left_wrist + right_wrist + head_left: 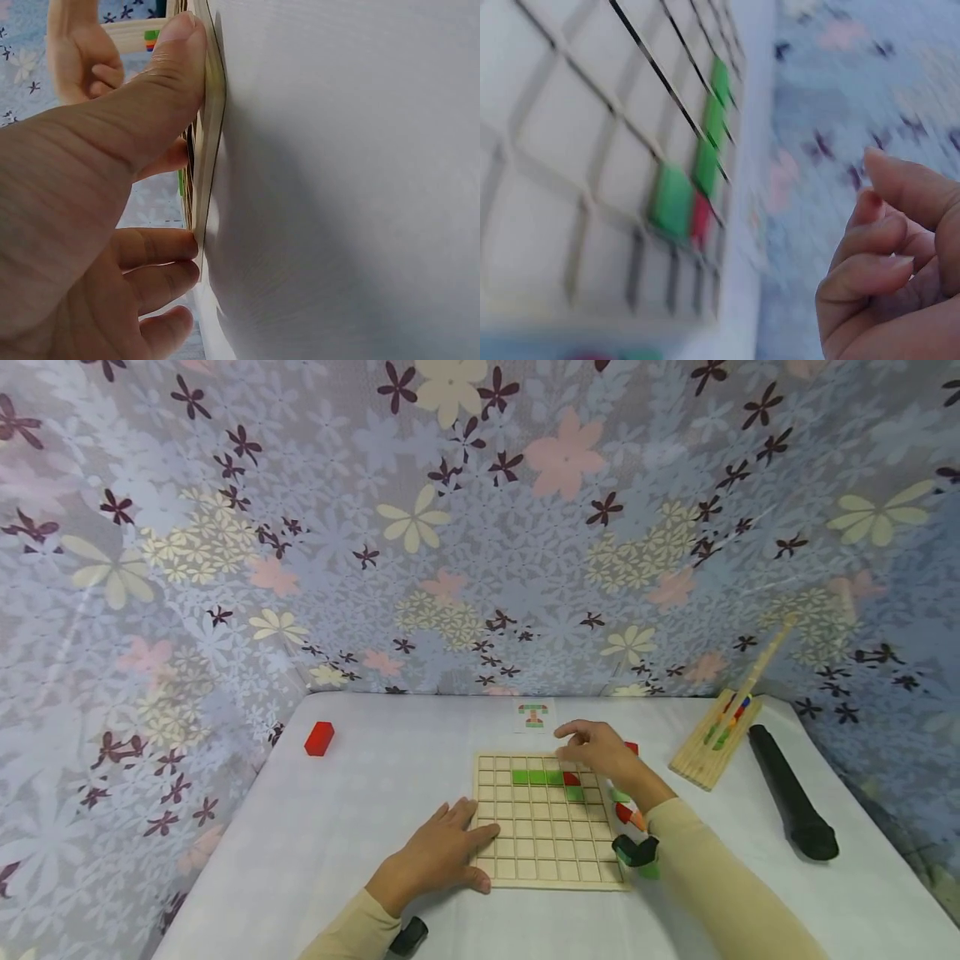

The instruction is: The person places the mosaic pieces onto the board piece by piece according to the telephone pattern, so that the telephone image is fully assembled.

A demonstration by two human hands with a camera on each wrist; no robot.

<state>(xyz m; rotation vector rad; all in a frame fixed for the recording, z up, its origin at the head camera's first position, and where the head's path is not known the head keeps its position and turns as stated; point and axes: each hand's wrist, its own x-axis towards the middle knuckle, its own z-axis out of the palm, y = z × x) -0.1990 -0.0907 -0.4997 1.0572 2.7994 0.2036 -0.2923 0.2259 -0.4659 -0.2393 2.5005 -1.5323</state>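
A pale wooden grid board lies on the white table. In its upper rows sit several green blocks and a red piece. My left hand rests at the board's left edge, its fingers spread; the left wrist view shows the thumb and fingertips touching the rim. Above the board's top right part hovers my right hand, apart from the blocks. Its fingers bend loosely in the right wrist view, thumb and forefinger close together, with no block plainly visible between them.
A picture card with a T-shaped block pattern lies behind the board. Loose coloured blocks are partly hidden under the right forearm. A red block is at far left; a wooden stand and a black microphone lie right.
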